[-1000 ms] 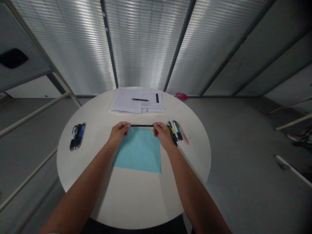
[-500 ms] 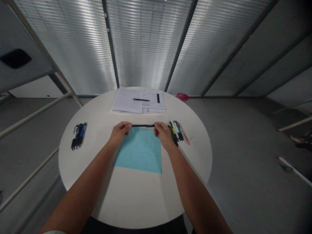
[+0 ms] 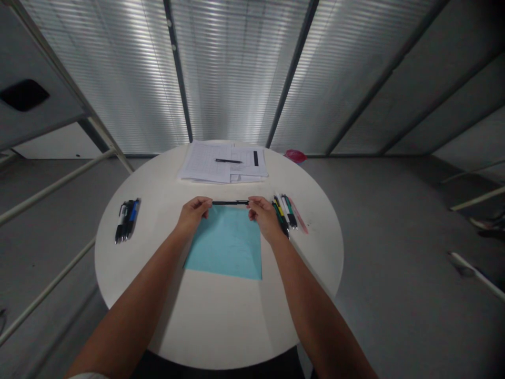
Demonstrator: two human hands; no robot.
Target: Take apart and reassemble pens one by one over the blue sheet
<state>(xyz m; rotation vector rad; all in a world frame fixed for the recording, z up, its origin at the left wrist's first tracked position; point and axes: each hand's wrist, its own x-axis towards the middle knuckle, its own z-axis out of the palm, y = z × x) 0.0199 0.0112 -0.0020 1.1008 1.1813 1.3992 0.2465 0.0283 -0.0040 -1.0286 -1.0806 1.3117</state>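
A black pen (image 3: 231,202) lies level between my two hands, just above the far edge of a light blue sheet (image 3: 226,242). My left hand (image 3: 196,208) pinches one end of it between thumb and fingers. The other end is pinched by my right hand (image 3: 260,209). The pen's clip shows near the right-hand end, and both tips are hidden by my fingers. Close beside my right hand is a group of several pens (image 3: 284,211) in green, yellow, white and black. The blue sheet rests flat on the round white table (image 3: 221,326).
Several dark and blue pens (image 3: 127,220) lie together at the table's left. At the far edge sits a stack of printed papers (image 3: 205,163) with a black pen (image 3: 229,161) on top. A pink object (image 3: 295,156) shows beyond the table. White metal bars (image 3: 51,287) stand at the left.
The pen has been rolled between my fingers, so its clip now shows along the upper side near the right end. My hands have stayed in nearly the same place.
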